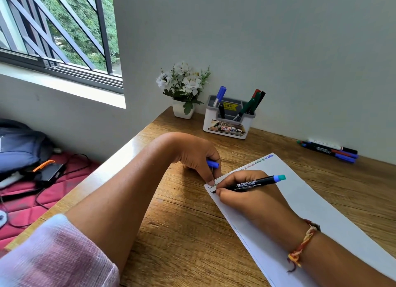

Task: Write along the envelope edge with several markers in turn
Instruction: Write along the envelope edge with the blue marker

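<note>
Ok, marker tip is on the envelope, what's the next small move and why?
Probably draw the marker tip along under the row of coloured words. The right hand has it down at the envelope corner, stroke barely begun, and the left hand, gripping a blue cap, pins that corner.

Pretty bright daylight coming in from the window [57, 29] upper left. Soft shadows, a bit of glare on the tabletop [137, 140] edge. Wide-angle bends the edges; the sleeve [55, 254] is blurry.
</note>
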{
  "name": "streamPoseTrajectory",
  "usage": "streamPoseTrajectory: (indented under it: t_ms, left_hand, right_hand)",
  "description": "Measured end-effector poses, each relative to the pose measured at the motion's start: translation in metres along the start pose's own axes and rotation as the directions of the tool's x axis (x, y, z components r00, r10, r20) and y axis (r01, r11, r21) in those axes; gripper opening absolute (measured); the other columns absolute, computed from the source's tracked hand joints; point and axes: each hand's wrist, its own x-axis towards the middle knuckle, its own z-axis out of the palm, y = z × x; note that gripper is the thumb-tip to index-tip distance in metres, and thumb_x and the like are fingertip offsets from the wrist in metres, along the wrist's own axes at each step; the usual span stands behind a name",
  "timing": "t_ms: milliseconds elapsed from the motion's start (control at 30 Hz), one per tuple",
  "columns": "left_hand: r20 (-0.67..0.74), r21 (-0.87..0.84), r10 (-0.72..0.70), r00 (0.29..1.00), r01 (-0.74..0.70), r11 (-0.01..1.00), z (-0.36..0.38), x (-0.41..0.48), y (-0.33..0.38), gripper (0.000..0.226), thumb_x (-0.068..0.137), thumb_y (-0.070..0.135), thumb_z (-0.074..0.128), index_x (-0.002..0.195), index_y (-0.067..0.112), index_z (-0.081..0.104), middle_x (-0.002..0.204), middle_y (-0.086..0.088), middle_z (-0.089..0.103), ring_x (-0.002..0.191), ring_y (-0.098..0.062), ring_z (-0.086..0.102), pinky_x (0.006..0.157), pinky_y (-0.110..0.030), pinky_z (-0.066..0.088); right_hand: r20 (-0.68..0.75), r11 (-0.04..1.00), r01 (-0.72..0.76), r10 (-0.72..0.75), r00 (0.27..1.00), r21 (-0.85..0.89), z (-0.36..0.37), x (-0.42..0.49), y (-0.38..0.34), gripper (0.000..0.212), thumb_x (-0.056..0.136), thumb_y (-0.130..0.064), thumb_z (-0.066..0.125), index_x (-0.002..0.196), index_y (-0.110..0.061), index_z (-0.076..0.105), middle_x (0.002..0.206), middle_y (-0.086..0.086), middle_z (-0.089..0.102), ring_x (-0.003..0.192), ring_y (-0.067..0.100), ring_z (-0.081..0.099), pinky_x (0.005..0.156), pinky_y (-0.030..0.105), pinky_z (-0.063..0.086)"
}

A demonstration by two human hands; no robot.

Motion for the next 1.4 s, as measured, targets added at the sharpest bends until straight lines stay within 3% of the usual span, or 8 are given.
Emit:
streamPoseTrajectory:
  t_ms: [333,567,867,967,1400]
  left_hand:
    - [0.0,-0.025,-0.006,1.0,0.006,1.0,0.0008,0.0024,-0.0031,0.02,0.082,0.027,0.08,0.101,0.025,0.073,0.104,0.0,0.068,0.09,-0.017,0.059,0.082,-0.039,0.049]
    - [-0.003,-0.005,-0.007,1.0,0.007,1.0,0.0003,0.0015,-0.002,0.023,0.083,0.028,0.079,0.105,0.023,0.072,0.109,-0.003,0.069,0.093,-0.019,0.06,0.091,-0.046,0.052]
    - [0.0,-0.005,-0.007,1.0,0.007,1.0,0.0005,0.0014,-0.0021,0.023,0.083,0.027,0.08,0.105,0.023,0.072,0.113,-0.008,0.068,0.1,-0.029,0.062,0.09,-0.048,0.052]
    - [0.003,-0.009,-0.006,1.0,0.006,1.0,0.0003,0.002,-0.0024,0.023,0.083,0.027,0.079,0.104,0.023,0.071,0.112,-0.007,0.069,0.096,-0.025,0.061,0.089,-0.046,0.052]
    - [0.01,-0.017,-0.01,1.0,0.01,1.0,0.0003,0.0036,-0.0035,0.024,0.084,0.027,0.079,0.105,0.022,0.071,0.114,-0.009,0.068,0.095,-0.025,0.059,0.081,-0.039,0.047]
  right_hand:
    - [0.008,1.0,-0.011,0.011,1.0,-0.03,-0.0006,-0.0002,-0.0015,0.014,0.081,-0.021,0.077,0.077,-0.033,0.082,0.079,-0.015,0.078,0.079,0.003,0.072,0.071,0.014,0.052]
    - [-0.024,0.999,-0.028,0.027,0.999,-0.039,-0.0011,-0.002,-0.0033,0.014,0.08,-0.021,0.076,0.075,-0.033,0.081,0.072,-0.013,0.076,0.069,-0.001,0.069,0.056,0.007,0.045]
    - [-0.009,0.999,-0.016,0.016,1.0,-0.037,-0.0005,-0.0018,-0.0009,0.013,0.08,-0.02,0.075,0.077,-0.032,0.08,0.076,-0.011,0.077,0.073,0.005,0.072,0.065,0.018,0.052]
    - [0.003,0.999,-0.013,0.013,1.0,-0.033,-0.0015,-0.0023,-0.0007,0.012,0.077,-0.022,0.073,0.078,-0.031,0.08,0.077,-0.009,0.078,0.074,0.007,0.073,0.067,0.022,0.054]
    - [-0.025,0.999,-0.03,0.029,0.999,-0.038,-0.0012,-0.0028,-0.0011,0.016,0.077,-0.02,0.076,0.077,-0.036,0.08,0.073,-0.013,0.077,0.069,0.001,0.071,0.058,0.009,0.048]
